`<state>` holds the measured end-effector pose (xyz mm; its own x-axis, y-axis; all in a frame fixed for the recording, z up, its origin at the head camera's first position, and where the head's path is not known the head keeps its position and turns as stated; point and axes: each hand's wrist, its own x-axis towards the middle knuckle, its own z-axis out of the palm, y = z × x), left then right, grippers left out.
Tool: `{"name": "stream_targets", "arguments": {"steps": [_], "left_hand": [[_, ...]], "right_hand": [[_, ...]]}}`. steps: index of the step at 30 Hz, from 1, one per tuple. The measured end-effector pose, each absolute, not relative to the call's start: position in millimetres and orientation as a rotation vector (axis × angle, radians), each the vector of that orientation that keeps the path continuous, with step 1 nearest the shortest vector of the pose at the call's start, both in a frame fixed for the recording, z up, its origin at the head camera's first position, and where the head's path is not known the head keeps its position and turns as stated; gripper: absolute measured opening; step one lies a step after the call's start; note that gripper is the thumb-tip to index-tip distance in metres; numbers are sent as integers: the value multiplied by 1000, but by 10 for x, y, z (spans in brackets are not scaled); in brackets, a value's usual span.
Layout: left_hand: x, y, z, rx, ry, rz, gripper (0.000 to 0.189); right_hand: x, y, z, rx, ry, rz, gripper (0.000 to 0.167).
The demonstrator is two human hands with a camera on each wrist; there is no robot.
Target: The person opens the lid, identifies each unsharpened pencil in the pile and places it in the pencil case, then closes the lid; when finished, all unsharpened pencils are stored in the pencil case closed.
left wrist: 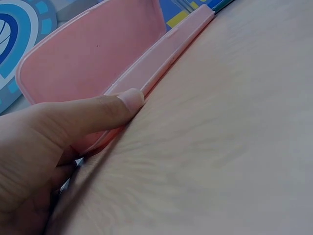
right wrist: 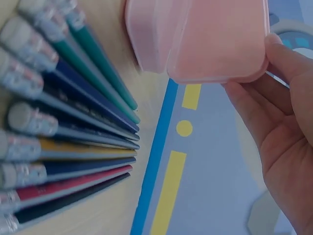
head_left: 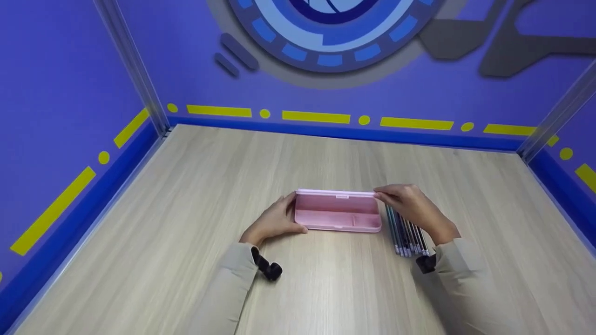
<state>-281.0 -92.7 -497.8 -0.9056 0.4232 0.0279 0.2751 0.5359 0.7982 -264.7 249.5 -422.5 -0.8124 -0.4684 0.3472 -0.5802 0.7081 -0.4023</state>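
A pink pencil case [head_left: 326, 218] lies on the wooden table with its lid [right wrist: 220, 44] raised. Inside, a small divider shows near the right end, and no pencils are visible in it. My left hand [head_left: 272, 221] grips the case's left end, the thumb [left wrist: 129, 100] along the front edge and the other fingers partly hidden behind. At the upper right corner, my right hand [head_left: 414, 207] pinches the lid between thumb and fingers. Several pencils [head_left: 407, 237] with eraser ends toward me lie beneath the right hand and forearm, just right of the case.
The wooden table [head_left: 209, 186] extends around the case. Blue-purple panels [head_left: 316, 100] with yellow markings close off the back and both sides. Black straps with small cameras [head_left: 272, 271] sit on both wrists over beige sleeves.
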Motion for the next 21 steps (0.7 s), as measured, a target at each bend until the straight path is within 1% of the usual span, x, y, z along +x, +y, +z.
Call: {"name": "stream_targets", "arguments": {"steps": [5,10,21], "left_hand": [[-2823,-937,-4994,640,2622,1294,113],[-2829,-944,-5007,717,2634,1290,111],[-2834,-945,-4997,651,2640,1270,111]], "right_hand": [[-2676,2462,-4220,740,-2689,837,25],[-2675,2445,-4228,600,-2724,946,28],[-2732,2408,-4284,492,-2641,995,32]]}}
